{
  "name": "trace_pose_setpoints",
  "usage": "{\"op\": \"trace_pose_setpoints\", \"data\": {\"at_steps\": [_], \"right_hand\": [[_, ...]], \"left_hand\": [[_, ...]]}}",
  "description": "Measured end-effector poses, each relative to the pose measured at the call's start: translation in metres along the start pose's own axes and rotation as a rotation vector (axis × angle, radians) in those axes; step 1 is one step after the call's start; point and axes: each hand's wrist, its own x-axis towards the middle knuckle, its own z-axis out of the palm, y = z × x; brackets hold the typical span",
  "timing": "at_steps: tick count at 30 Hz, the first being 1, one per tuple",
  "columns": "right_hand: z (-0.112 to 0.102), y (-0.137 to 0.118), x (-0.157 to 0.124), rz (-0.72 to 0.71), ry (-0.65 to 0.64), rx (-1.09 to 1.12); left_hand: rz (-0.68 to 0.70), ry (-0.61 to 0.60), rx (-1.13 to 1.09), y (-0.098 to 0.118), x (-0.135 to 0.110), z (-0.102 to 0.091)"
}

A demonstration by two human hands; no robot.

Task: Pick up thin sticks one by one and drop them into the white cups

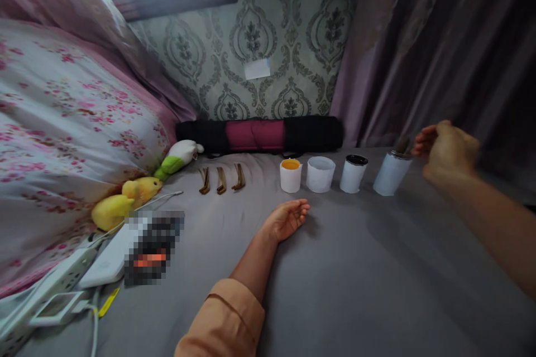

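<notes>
My left hand [288,220] rests on the grey sheet [360,290], palm turned sideways and fingers loosely bent, with nothing in it. In front of it stands a white cup with an orange-yellow inside [290,178]; a wider white tub [320,175] is beside that. Raised at the right, my right hand [450,148] is slightly blurred, its fingers parted from the thumb and seemingly empty. Just left of its fingertips, a tall white-wrapped can [391,175] leans, with a dark brown piece [402,145] sticking out of its top. A dark-rimmed white can [354,174] stands between tub and tall can.
Three bundles of brown strips, one in the middle [221,181], lie left of the cups. A black-and-maroon roll [255,135] lies along the wall. Plush toys [142,189], a power strip [46,301], a white box-like device [113,256] and cables occupy the left side. Curtains hang right.
</notes>
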Motion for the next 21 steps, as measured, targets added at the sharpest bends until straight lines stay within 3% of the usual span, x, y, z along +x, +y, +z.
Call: {"op": "trace_pose_setpoints", "data": {"at_steps": [12,21], "right_hand": [[0.004,0.036,-0.054,0.246,-0.139,0.134],[0.017,0.088,-0.112,0.409,-0.315,0.009]], "left_hand": [[0.012,0.007,0.006,0.000,-0.002,0.002],[0.011,0.008,0.024,0.001,-0.002,0.003]]}}
